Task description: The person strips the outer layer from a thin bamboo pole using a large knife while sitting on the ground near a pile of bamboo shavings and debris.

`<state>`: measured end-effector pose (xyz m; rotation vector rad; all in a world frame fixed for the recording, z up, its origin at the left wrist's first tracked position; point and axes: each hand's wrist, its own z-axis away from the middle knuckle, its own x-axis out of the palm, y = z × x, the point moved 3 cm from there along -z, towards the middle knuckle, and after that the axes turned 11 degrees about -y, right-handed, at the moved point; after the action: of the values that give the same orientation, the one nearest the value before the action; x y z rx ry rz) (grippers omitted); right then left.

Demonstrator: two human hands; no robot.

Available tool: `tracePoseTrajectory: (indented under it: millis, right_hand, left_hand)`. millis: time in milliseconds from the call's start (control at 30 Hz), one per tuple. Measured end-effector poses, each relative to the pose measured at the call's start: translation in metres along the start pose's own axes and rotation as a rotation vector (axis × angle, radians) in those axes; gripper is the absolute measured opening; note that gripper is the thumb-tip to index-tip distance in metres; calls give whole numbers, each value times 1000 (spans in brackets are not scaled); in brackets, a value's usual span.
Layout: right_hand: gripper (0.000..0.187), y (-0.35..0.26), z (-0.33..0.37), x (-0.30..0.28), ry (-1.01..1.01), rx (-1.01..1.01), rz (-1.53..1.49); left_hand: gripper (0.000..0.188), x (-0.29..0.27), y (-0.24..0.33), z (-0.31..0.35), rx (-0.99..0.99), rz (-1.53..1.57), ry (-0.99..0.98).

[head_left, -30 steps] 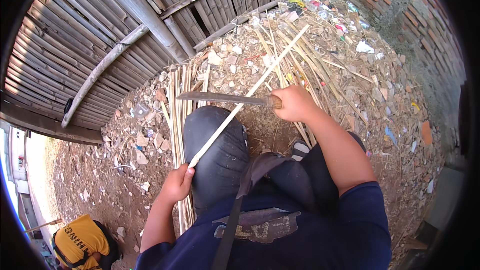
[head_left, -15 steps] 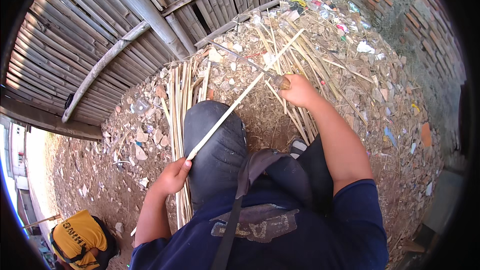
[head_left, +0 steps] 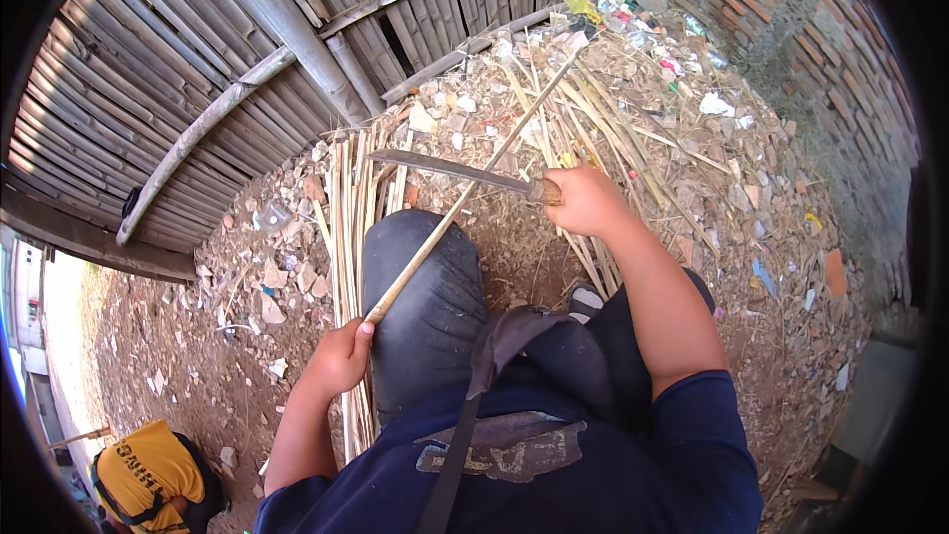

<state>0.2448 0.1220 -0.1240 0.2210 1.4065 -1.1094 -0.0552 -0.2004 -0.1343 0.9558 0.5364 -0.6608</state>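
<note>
My left hand (head_left: 339,360) is closed round the near end of a long bamboo strip (head_left: 425,249). The strip slants across my left knee and reaches up to the right, past the litter-strewn ground. In my right hand (head_left: 589,202) is the wooden handle of a machete (head_left: 465,171). Its broad blade points left and crosses the strip at about the middle; whether it touches the strip I cannot tell. A bundle of split bamboo strips (head_left: 345,227) lies along the outside of my left leg.
More bamboo strips (head_left: 633,143) lie scattered ahead to the right. A bamboo slat wall (head_left: 129,109) rises at the left and a brick wall (head_left: 771,0) at the right. Rubble and rubbish cover the ground. A person in a yellow shirt (head_left: 148,470) bends down at the lower left.
The machete has swung from pointing up and left to nearly level, showing its blade's flat side. My right hand has shifted slightly down and left. The strip's visible face looks darker.
</note>
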Motion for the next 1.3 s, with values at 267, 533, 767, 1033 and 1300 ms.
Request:
tracePoseTrajectory:
  millis: [267, 533, 767, 1033, 1300]
  right_hand:
    - [28, 31, -12, -5, 9, 162, -282]
    - [15, 106, -13, -12, 354, 323, -447]
    - [19, 109, 5, -19, 521, 306, -1120]
    - [24, 37, 15, -25, 210, -35, -1232]
    - [39, 11, 15, -7, 26, -136, -1150]
  left_hand:
    - [38, 7, 8, 5, -20, -195, 141]
    - [40, -4, 13, 12, 6, -163, 140]
    - [41, 4, 10, 13, 16, -141, 183]
    - [39, 1, 67, 0, 17, -148, 293]
    - [40, 3, 96, -13, 104, -179, 252]
